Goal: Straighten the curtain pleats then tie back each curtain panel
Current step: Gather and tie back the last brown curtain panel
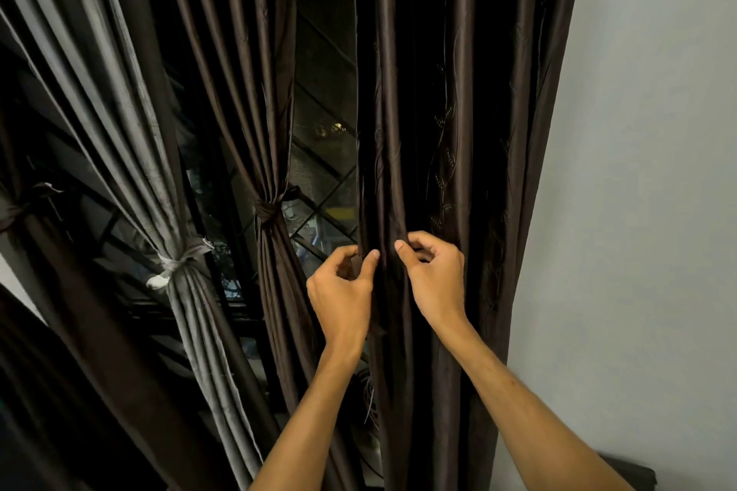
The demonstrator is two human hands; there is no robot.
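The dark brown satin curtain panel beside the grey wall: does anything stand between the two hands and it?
Nothing visible does: the left hand and the right hand each pinch a fold of the dark brown satin curtain panel directly.

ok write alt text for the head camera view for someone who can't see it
The left hand and right hand each pinch a pleat of an untied dark brown curtain panel beside a pale wall. To its left, a brown panel and a grey panel are tied back over a dark window grille.
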